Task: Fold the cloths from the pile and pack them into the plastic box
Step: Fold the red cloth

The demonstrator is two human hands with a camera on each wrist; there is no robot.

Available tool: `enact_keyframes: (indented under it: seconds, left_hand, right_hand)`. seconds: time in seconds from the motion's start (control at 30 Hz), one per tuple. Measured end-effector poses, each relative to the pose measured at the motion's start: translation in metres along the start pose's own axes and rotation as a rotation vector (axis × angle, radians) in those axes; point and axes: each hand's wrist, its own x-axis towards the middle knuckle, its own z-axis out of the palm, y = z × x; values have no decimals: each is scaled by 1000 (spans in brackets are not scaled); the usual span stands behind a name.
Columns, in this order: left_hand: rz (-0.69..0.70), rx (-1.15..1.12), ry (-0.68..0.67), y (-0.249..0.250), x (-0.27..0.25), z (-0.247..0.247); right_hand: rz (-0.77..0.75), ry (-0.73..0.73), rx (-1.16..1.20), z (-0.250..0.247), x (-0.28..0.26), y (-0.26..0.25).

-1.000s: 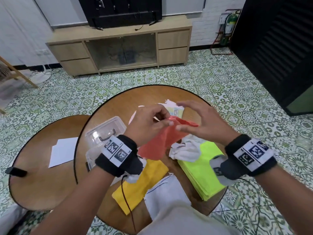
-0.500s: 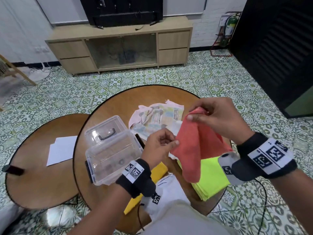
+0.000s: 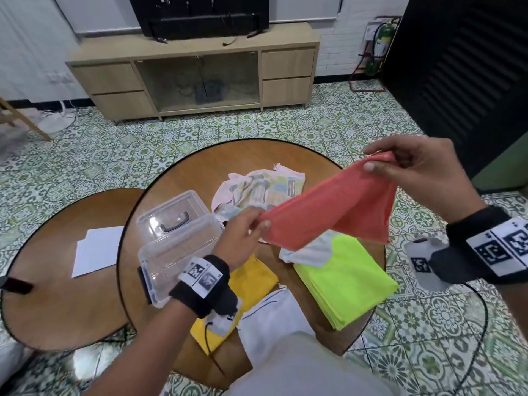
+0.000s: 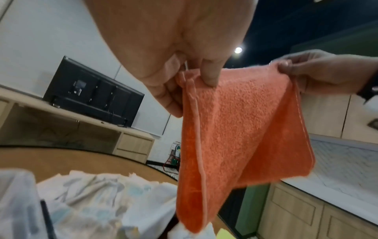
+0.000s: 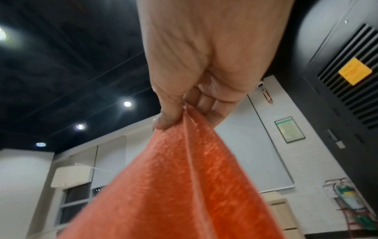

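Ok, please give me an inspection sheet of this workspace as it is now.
Surface: round wooden table, a lower round table at its left.
Job's things: orange cloth held in the air; clear plastic box open; patterned cloth, yellow cloth, neon cloth, white cloth lying.
Clutter: white paper.
Hands: left hand and right hand each pinch an orange cloth corner.
Cables: black wire from left wrist.
Surroundings: TV cabinet, tiled floor.
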Motion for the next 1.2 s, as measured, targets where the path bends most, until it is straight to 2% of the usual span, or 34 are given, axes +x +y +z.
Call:
enact_keyframes:
  seconds: [0.13,0.27,0.4,0.53,0.67,0.87,0.97,1.07,1.13,1.2]
  left_hand:
    - [14,-90,65,15,-2,-35]
    - [-2,-366,108,37,-1,-58]
    - [43,-306,87,47,-5,-79]
    - [107,-316,65,67,-12,-98]
    - [167,-48,96,73,-9,-106]
    - [182,-197,-85,81,-19,-116]
    - [95,-177,-91,83,-14,-118]
    - [-53,-65,11,75,4,-104]
    - [-138,-35,66,75,13,-89]
    - [-160,-53,111,80,17,-74]
  right_hand:
    - [85,-65,13,-2,-12,14]
    - [109,-33,29,1,-20,21]
    - [121,-6,145,-8,-24,13]
    - [29,12,300,-19,-27,-5]
    - [19,24,297,-13,-25,-7]
    - [-15,6,314,-23,-30,-12]
    - [18,-13,290,-22,-22,-10]
    - [179,-31,90,0,-2,9]
    - [236,9,-87,20,6,22]
    - [234,103,-115,41,2,20]
